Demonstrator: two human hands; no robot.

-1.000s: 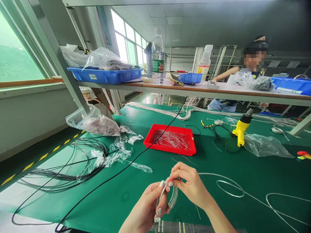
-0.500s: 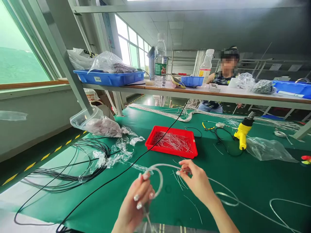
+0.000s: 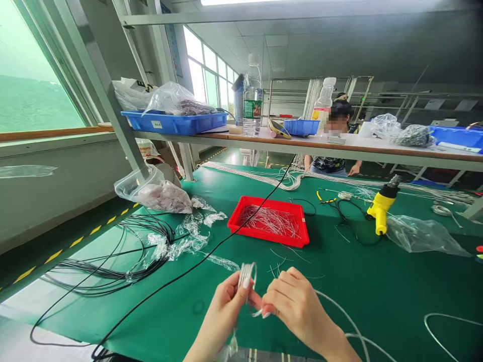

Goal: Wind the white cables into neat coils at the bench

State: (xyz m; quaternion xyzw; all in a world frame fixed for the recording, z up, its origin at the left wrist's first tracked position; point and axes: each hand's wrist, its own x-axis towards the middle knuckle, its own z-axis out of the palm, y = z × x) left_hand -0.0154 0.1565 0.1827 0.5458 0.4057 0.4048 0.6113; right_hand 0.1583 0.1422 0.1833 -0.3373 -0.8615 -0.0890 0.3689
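My left hand [image 3: 226,311] grips a small coil of white cable [image 3: 246,276] between thumb and fingers, low over the green bench mat [image 3: 362,281]. My right hand [image 3: 294,306] sits right beside it, its fingers pinching the cable close to the coil. From there a white strand [image 3: 349,322] trails off to the lower right. A black cable [image 3: 196,261] crosses the mat to the left of my hands without touching them. Short cut wires lie just above my fingers.
A red tray [image 3: 279,242] of cut wires stands ahead. Further right are a yellow heat gun [image 3: 381,213], yellow-handled pliers [image 3: 324,197] and a plastic bag [image 3: 426,236]. Black wire bundles [image 3: 113,266] lie left. A shelf [image 3: 302,143] spans overhead, with a co-worker [image 3: 332,163] beyond it.
My hands have come back together after being apart half a second ago. The wide white loop between them is now a small, tight coil. The co-worker has shifted to the left.
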